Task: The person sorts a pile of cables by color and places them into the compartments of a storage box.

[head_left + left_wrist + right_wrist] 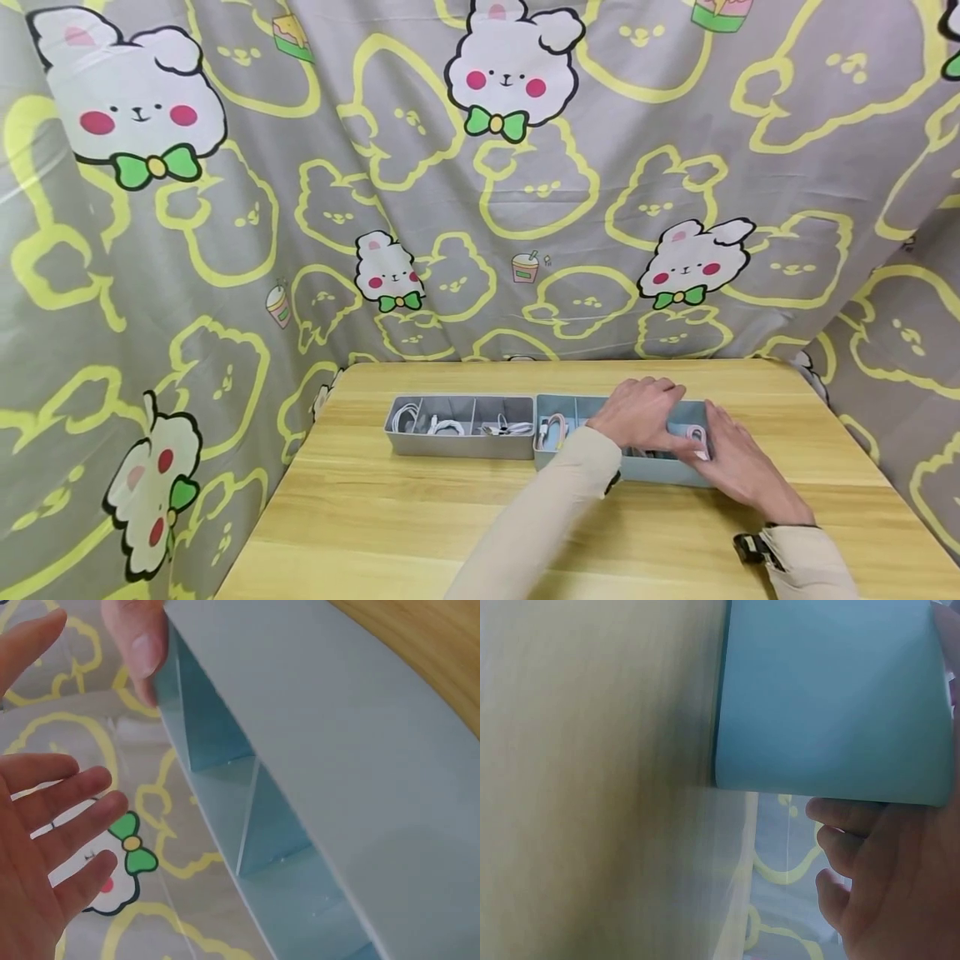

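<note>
A light-blue divided storage box stands on the table, with cables in its compartments. My left hand reaches across its middle in the head view. In the left wrist view my left fingers are spread and hold nothing, apart from the box wall. My right hand grips the box's right end; in the right wrist view its fingers reach past the far edge of the end wall. A white cable lies in the rightmost compartment, and a pink cable in the leftmost. My left hand hides the middle compartments.
A grey divided box adjoins the blue one on the left, holding several white cables. Both stand on a wooden table. Patterned curtain hangs behind the table and along its sides.
</note>
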The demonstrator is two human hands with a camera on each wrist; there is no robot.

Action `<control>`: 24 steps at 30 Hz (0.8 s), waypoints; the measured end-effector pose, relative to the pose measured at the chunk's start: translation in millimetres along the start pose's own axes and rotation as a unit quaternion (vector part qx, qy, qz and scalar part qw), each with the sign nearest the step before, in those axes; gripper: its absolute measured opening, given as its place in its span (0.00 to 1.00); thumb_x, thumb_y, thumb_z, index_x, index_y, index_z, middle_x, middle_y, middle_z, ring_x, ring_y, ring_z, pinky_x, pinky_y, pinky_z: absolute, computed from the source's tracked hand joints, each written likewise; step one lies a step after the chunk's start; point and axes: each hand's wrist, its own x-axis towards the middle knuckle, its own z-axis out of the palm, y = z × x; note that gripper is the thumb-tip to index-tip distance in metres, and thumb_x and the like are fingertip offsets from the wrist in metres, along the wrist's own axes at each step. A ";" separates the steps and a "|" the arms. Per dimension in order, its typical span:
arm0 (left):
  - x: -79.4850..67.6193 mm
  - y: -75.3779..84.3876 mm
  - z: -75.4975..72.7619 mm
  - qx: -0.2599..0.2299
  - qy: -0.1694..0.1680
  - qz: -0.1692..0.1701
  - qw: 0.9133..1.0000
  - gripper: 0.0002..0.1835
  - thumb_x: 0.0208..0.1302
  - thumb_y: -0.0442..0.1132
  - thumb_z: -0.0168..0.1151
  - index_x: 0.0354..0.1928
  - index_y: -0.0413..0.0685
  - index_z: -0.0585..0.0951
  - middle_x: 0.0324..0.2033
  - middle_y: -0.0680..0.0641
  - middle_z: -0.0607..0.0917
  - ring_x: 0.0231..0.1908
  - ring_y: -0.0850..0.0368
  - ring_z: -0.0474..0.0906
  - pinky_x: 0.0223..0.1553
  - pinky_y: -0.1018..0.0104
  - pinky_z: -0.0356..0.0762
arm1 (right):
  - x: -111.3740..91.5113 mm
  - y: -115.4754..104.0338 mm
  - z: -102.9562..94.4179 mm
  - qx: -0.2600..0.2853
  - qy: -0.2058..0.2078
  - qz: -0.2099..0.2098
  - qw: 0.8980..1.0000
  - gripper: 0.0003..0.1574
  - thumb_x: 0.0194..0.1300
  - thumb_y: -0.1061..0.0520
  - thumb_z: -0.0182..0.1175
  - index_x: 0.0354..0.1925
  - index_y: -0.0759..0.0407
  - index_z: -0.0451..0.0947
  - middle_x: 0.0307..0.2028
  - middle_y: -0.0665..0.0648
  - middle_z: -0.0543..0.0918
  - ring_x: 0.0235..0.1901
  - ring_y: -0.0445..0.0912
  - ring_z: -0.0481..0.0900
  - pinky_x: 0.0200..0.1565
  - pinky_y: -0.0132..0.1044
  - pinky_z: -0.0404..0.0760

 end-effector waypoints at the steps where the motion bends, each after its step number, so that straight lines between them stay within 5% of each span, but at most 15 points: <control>1: -0.6 -1.1 -0.3 0.002 0.004 0.000 1.000 0.49 0.61 0.82 0.49 0.76 0.62 0.68 0.70 0.60 0.76 0.64 0.65 0.78 0.64 0.71 0.77 | 0.0 -0.1 -0.1 -0.001 0.000 0.001 1.000 0.67 0.72 0.34 0.58 0.78 0.81 0.38 0.74 0.86 0.53 0.71 0.79 0.57 0.67 0.74 0.59; 11: -11.9 -15.7 -1.8 -0.013 0.057 0.010 0.998 0.35 0.69 0.74 0.50 0.69 0.64 0.78 0.63 0.61 0.82 0.59 0.66 0.82 0.58 0.73 0.80 | -0.2 2.1 -1.1 0.003 -0.017 0.031 0.999 0.69 0.73 0.30 0.54 0.78 0.80 0.36 0.74 0.87 0.50 0.72 0.81 0.53 0.66 0.77 0.56; 24: -52.3 -35.8 -1.0 -0.034 0.143 -0.022 0.989 0.26 0.73 0.64 0.56 0.63 0.60 0.83 0.59 0.58 0.85 0.57 0.63 0.83 0.59 0.70 0.80 | -3.0 8.8 -1.4 -0.016 -0.011 0.046 0.999 0.71 0.71 0.26 0.55 0.78 0.80 0.38 0.72 0.89 0.54 0.69 0.84 0.54 0.63 0.79 0.59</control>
